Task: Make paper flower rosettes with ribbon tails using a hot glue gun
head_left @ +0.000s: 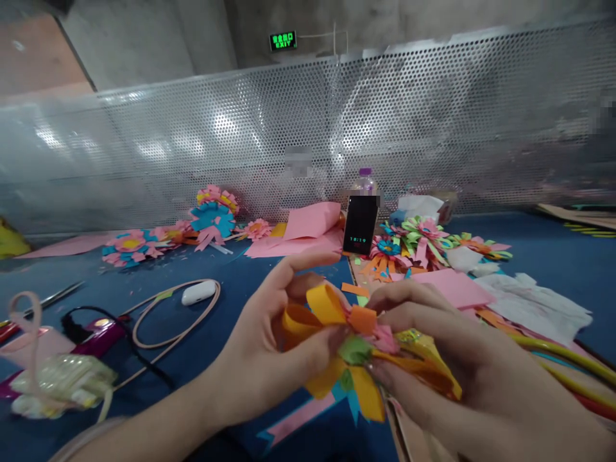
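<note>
Pinching 1 paper flower (357,351): left hand (260,359), right hand (462,375)

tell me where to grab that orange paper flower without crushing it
Pinch the paper flower at its centre, where the strips meet, coming from both sides as the left hand and right hand do. Its looped petals stand out hollow and would probably flatten under a grip.

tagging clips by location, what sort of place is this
Likely a craft worktable in an industrial-looking room: paper flowers and pink sheets on the blue table, an orange flower in the left hand and right hand, a perforated metal screen behind.
</note>
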